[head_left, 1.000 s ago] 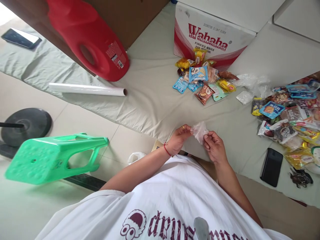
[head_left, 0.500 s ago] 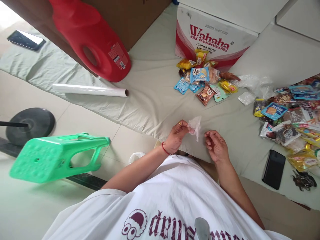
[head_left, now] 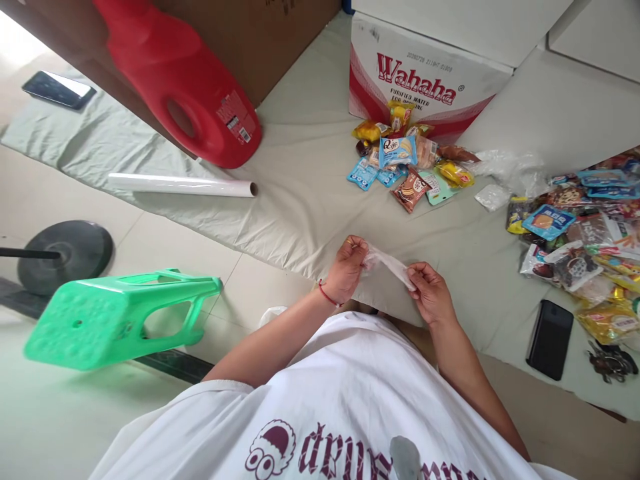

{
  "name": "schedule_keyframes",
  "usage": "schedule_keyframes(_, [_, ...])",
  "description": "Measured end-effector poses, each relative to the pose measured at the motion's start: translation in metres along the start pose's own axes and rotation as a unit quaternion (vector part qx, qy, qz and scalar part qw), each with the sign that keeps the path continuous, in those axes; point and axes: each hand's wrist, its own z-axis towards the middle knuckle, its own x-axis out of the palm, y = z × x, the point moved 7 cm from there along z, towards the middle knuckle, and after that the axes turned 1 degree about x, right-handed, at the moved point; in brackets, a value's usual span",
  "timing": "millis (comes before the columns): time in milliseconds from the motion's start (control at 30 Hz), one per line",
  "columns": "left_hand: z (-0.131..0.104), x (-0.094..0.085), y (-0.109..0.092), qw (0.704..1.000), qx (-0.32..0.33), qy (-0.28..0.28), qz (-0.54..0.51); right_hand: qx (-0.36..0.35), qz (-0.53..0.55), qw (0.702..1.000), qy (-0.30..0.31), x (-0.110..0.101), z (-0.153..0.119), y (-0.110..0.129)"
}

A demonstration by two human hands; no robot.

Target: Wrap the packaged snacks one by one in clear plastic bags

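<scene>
A thin, see-through plastic bag [head_left: 389, 265] is stretched between my two hands, just above the near edge of the cloth-covered surface [head_left: 300, 220]. My left hand [head_left: 349, 268], with a red string on the wrist, pinches one end of it. The other end is gripped between the thumb and fingers of my right hand [head_left: 429, 292]. The bag looks crumpled and narrow, and I cannot make out anything inside it. Beyond my hands lies a small heap of wrapped snacks [head_left: 399, 151], in front of a Wahaha water carton [head_left: 425, 80].
To the right spreads a larger pile of packaged snacks [head_left: 575, 240], with a black phone [head_left: 550, 339] and keys [head_left: 611, 362] nearer me. Clear plastic bags [head_left: 510, 170] lie between the heaps. On the left are a red jug [head_left: 200, 93], a white roll [head_left: 185, 185], another phone [head_left: 59, 89] and a green stool [head_left: 120, 320].
My right hand, apart from the plastic bag before, has closed on its free end. The bag is now pulled out between both hands, and my left hand has shifted slightly left.
</scene>
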Motion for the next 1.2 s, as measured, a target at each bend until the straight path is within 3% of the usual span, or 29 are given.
schedule_keyframes(167, [0.000, -0.001, -0.001, 0.985, -0.031, 0.091, 0.142, -0.028, -0.001, 1.000, -0.013, -0.023, -0.001, 0.013])
schedule_keyframes(333, [-0.001, -0.002, -0.011, 0.979, -0.002, 0.113, 0.169, -0.060, -0.044, 0.996, -0.046, -0.045, -0.001, 0.030])
schedule_keyframes(433, [-0.009, 0.014, -0.008, 0.967, -0.021, 0.178, 0.183, -0.089, -0.061, 0.994, 0.013, -0.025, -0.004, 0.038])
schedule_keyframes(533, [-0.016, 0.030, -0.004, 0.955, -0.029, 0.225, 0.190, -0.037, -0.039, 0.990, 0.134, 0.014, -0.008, 0.030])
schedule_keyframes(600, [-0.017, 0.035, -0.001, 0.953, -0.029, 0.234, 0.192, 0.007, -0.030, 0.983, 0.183, 0.033, -0.010, 0.021])
schedule_keyframes(667, [-0.017, 0.037, 0.001, 0.949, -0.027, 0.242, 0.201, 0.022, -0.028, 0.983, 0.181, 0.040, -0.009, 0.015])
schedule_keyframes(833, [-0.020, 0.034, 0.000, 0.946, -0.054, 0.260, 0.187, 0.025, 0.009, 0.988, 0.151, 0.030, -0.008, 0.010])
schedule_keyframes(1000, [-0.023, 0.036, 0.003, 0.944, -0.099, 0.291, 0.120, 0.081, -0.007, 0.981, 0.179, 0.017, -0.013, 0.005])
schedule_keyframes(1100, [-0.015, 0.030, 0.010, 0.946, -0.120, 0.263, 0.148, 0.021, -0.079, 0.985, 0.154, 0.005, -0.008, 0.012])
schedule_keyframes(1200, [-0.003, 0.011, 0.014, 0.959, -0.140, 0.182, 0.167, -0.060, -0.155, 0.981, 0.099, -0.007, -0.005, 0.022])
